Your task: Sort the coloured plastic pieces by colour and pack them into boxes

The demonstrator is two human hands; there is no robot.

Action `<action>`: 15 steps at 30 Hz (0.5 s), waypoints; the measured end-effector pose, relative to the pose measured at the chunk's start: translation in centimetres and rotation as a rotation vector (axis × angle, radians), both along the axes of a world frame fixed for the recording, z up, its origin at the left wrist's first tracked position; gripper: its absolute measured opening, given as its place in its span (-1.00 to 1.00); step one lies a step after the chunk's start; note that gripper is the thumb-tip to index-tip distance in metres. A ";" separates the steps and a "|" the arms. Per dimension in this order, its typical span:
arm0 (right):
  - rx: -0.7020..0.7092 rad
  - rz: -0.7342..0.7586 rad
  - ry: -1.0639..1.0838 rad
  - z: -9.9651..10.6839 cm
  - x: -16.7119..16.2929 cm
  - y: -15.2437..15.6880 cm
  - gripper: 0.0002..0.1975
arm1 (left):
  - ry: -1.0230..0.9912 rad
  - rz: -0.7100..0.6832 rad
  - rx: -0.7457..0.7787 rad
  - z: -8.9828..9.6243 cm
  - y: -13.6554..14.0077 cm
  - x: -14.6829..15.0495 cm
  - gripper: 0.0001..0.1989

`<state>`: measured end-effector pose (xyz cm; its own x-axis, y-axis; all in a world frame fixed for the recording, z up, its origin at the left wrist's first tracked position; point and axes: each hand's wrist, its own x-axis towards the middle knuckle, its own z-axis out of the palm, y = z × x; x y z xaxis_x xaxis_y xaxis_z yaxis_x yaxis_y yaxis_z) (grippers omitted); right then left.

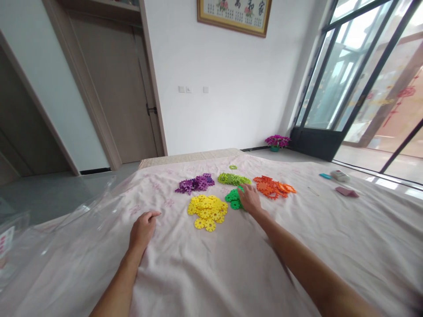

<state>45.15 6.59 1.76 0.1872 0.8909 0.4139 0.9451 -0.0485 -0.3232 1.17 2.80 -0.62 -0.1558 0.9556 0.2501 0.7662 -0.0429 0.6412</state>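
A brown door (pixel 110 88) stands far left, white wall plates (pixel 181 89) to its right and a framed calligraphy panel (pixel 235 17) higher up. Far right, a potted magenta plant (pixel 277 141) stands beside a dark-framed glass door (pixel 330 90); clear plastic (pixel 66 229) lies left.

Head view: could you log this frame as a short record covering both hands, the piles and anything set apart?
left hand: left of the yellow pieces, nothing visibly held
right hand: over the green pieces, grip unclear
other piles: purple pieces, lime pieces, orange pieces
set apart: single lime piece
surface: wrinkled cloth
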 end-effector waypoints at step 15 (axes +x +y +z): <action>-0.030 0.631 0.047 -1.3 -5.3 -3.3 -0.48 | 0.017 -0.003 0.003 -0.3 0.2 -0.3 -0.67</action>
